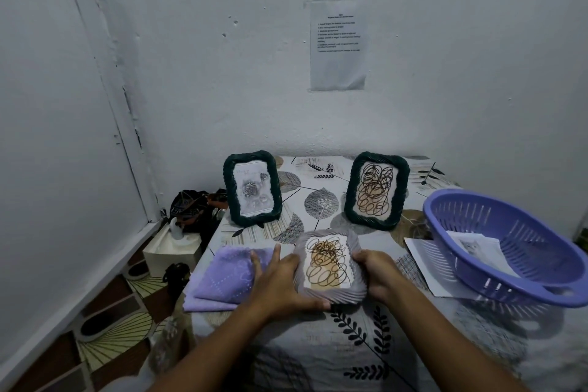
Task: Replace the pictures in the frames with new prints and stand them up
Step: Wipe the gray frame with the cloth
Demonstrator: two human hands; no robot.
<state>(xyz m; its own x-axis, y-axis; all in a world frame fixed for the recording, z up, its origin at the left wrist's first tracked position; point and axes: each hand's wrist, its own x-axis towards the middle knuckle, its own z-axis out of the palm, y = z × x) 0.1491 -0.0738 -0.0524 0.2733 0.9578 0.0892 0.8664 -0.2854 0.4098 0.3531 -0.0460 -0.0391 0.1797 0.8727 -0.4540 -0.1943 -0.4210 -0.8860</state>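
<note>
Both hands, left hand and right hand, grip my grey frame by its sides; released carelessly, it may topple.

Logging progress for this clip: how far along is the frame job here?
Two dark green frames, one with a rose print and one with a scribble print, already stand upright at the back. Left hand and right hand grip the grey frame holding a scribble print; it is not yet standing. Loose prints lie in the purple basket.
</note>
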